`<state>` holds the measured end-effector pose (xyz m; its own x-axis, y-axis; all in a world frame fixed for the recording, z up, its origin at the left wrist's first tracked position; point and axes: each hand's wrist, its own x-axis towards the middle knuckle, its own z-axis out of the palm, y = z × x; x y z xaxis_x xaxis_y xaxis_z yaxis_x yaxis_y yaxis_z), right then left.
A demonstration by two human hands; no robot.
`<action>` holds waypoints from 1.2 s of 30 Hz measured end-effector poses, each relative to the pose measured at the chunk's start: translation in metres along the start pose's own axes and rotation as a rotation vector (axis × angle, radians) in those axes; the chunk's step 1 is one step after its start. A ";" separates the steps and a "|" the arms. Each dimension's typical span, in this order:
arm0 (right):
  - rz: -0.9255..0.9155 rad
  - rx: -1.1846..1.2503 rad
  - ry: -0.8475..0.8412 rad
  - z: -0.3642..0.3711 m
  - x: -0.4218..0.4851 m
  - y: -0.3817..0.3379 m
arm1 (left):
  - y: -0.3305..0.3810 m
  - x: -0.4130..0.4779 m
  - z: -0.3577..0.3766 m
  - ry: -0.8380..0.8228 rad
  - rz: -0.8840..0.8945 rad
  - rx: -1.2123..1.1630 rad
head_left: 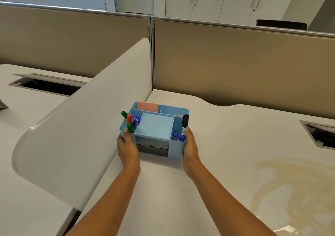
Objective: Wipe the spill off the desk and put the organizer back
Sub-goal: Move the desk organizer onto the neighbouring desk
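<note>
Light blue organizer (155,127), plain all over. Green, red and purple markers (130,120) on its left, a black one (185,121) at right, pink notes (147,106) behind. White desk (226,127), yellowish-brown spill (297,190) swirled across it. Beige partitions (235,69).

Head-worn view, forward-down over desk (226,145)

Organizer (155,127) looking like matt light-blue plastic, smooth walls. Desk (226,127) showing smooth off-white laminate w/ low sheen; spill (297,190) at 4 o'clock lying as a thin glossy tan film. Partition (244,69) at 12 appearing as matt beige cloth, metal trim on top.
</note>
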<state>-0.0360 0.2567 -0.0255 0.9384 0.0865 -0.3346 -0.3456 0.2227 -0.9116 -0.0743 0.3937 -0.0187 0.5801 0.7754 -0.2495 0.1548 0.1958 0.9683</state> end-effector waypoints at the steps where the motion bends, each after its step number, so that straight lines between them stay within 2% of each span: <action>1: -0.003 -0.001 0.007 0.001 -0.001 0.001 | 0.000 -0.001 0.000 0.009 -0.009 0.005; 9: -0.005 -0.049 -0.010 0.009 -0.003 -0.002 | 0.008 0.002 -0.005 0.011 -0.008 0.058; 12: -0.113 -0.154 0.002 0.001 -0.007 -0.009 | 0.003 -0.009 -0.008 0.028 0.042 0.075; 15: -0.311 -0.404 0.056 -0.011 -0.012 -0.023 | -0.005 -0.033 -0.013 0.084 0.349 0.144; 18: -0.450 -0.640 0.035 -0.014 -0.016 -0.034 | -0.016 -0.050 -0.013 0.000 0.686 0.265; 23: -0.480 -0.731 -0.001 -0.013 -0.023 -0.033 | -0.028 -0.050 -0.011 -0.228 0.907 0.664; 27: -0.466 -0.758 0.017 -0.013 -0.024 -0.032 | -0.028 -0.044 -0.014 -0.273 0.971 0.854; 36: -0.460 -0.749 0.021 -0.011 -0.020 -0.029 | -0.017 -0.046 -0.018 -0.254 0.987 0.959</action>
<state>-0.0448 0.2380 0.0055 0.9863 0.1255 0.1068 0.1535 -0.4649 -0.8719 -0.1179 0.3653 -0.0241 0.8802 0.2016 0.4296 0.0223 -0.9219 0.3869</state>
